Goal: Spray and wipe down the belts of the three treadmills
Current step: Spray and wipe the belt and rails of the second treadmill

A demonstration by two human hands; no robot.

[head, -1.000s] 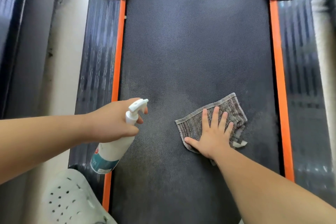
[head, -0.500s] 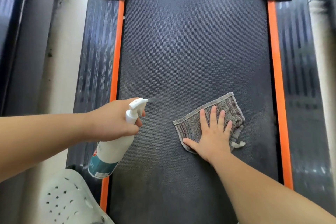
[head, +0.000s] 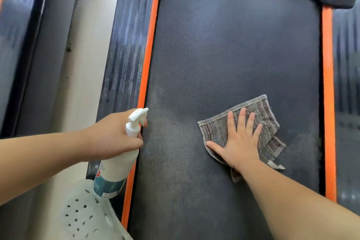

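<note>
Belt [head: 233, 54]: dark, fine-textured, running between two orange strips [head: 148, 54]; pale, hazy patches across its near half.

Cloth [head: 214, 130]: grey-brown, striped, hemmed, partly folded. It lies flat on the belt, right of centre, pressed under the right hand [head: 239, 146].

Bottle [head: 116, 167]: white, teal label, white trigger head. Gripped by the left hand [head: 111, 134], tilted over the left strip, nozzle toward the belt.

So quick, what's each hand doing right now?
Left hand: grips the spray bottle, finger by the trigger.
Right hand: open, fingers spread flat, pressing the cloth onto the belt.
</note>
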